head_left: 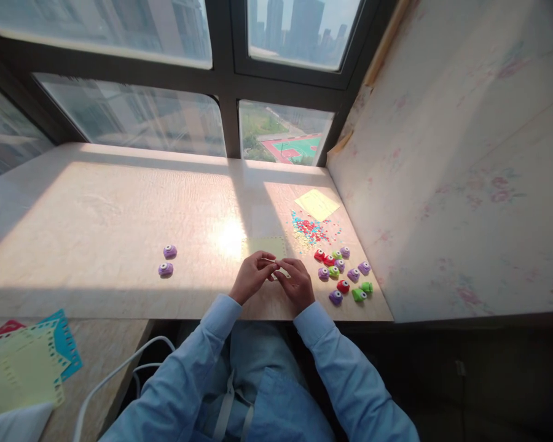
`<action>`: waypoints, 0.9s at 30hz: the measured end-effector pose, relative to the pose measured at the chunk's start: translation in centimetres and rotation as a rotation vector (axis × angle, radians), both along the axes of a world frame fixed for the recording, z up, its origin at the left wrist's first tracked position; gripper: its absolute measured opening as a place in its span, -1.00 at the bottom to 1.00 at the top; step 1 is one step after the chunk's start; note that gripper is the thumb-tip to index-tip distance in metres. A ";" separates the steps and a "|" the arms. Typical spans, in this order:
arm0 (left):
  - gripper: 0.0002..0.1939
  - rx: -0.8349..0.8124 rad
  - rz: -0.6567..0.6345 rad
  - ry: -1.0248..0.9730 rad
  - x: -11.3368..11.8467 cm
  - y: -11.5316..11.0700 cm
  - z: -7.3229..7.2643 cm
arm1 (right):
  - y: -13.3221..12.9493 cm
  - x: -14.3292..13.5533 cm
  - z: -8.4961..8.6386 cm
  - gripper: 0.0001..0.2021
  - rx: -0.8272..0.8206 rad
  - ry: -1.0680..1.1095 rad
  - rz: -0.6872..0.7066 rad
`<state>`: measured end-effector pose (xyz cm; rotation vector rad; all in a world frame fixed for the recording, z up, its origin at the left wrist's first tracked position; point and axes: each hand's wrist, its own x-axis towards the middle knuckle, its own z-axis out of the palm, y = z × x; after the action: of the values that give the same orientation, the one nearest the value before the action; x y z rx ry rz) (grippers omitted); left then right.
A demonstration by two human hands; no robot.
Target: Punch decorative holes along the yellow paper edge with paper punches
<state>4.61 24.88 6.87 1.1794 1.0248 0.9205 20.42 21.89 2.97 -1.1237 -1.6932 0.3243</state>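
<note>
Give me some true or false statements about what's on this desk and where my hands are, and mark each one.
1. The left hand and right hand are close together. True.
2. The confetti lies to the left of both hands. False: it lies to their right, further from the person.
3. Two purple punches sit apart from the others, on the left. True.
4. Every punch in the right-hand group is purple. False: red punches and green punches are there too.
5. The blue sheet at the lower left is partly covered by pale yellow sheets. True.
</note>
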 end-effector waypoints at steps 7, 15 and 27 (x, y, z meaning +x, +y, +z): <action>-0.60 -0.024 0.078 0.046 -0.8 0.0 0.0 | 0.1 0.1 0.0 -0.84 -0.044 0.119 -0.129; -0.58 -0.214 0.209 -0.141 -1.6 -0.4 -0.3 | 0.0 0.1 0.4 -0.85 -0.080 0.184 -0.209; -0.82 -0.435 0.260 -0.383 -2.9 -1.7 -0.1 | -1.7 0.4 0.2 -0.80 -0.143 0.220 -0.247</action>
<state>1.68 23.17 6.76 0.4907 1.0089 1.0129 20.85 20.17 3.21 -1.3366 -1.3393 0.4007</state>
